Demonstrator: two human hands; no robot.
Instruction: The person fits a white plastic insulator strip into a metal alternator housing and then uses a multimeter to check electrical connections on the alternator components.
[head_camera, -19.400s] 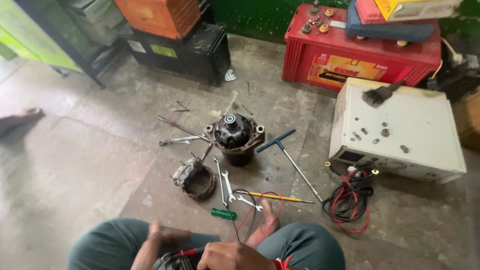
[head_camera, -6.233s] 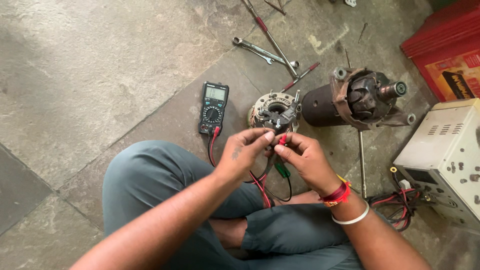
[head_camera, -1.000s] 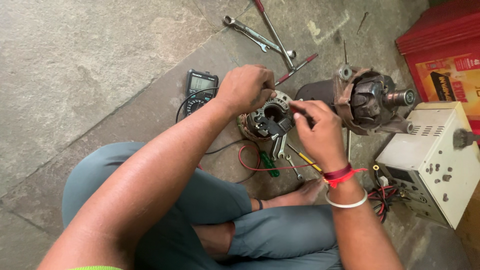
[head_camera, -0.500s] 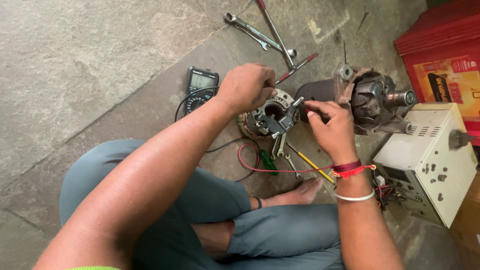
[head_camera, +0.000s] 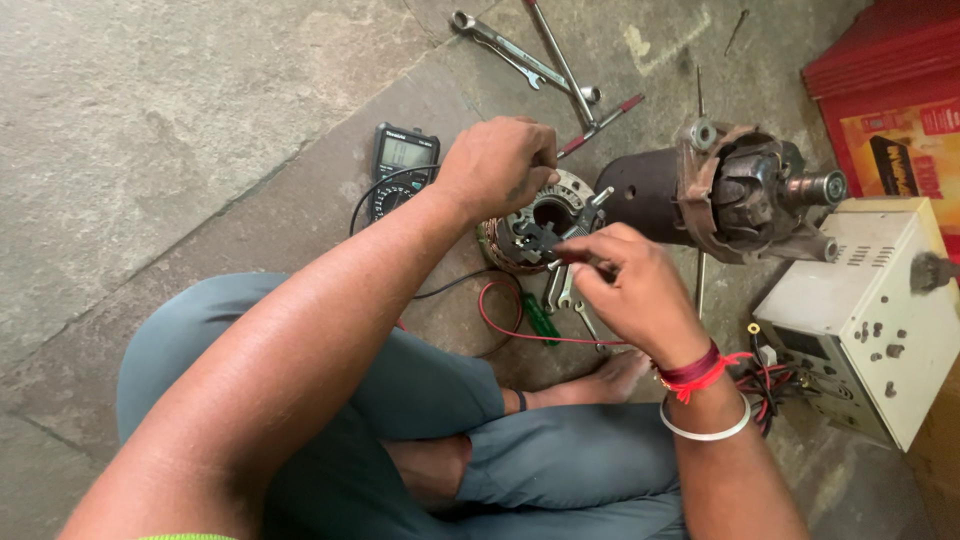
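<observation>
A round metal brush-holder plate (head_camera: 535, 222) lies on the stone floor in front of my crossed legs. My left hand (head_camera: 497, 165) covers its far left side, fingers closed on a black probe I can barely see. My right hand (head_camera: 628, 288) pinches a red probe with its tip on the plate's right side; the red lead (head_camera: 500, 322) loops back below. A black multimeter (head_camera: 402, 163) lies to the left of the plate, its black lead running under my left arm.
A dark starter motor body (head_camera: 715, 195) lies right of the plate. A white metal box with knobs (head_camera: 865, 310) stands at right, red batteries (head_camera: 895, 110) behind it. Spanners and a T-handle wrench (head_camera: 545, 55) lie beyond; a green screwdriver (head_camera: 540, 318) and small spanners lie under my right hand.
My right hand has drawn back slightly from the motor toward the plate's right edge, still pinching the red probe. My left hand stays over the plate.
</observation>
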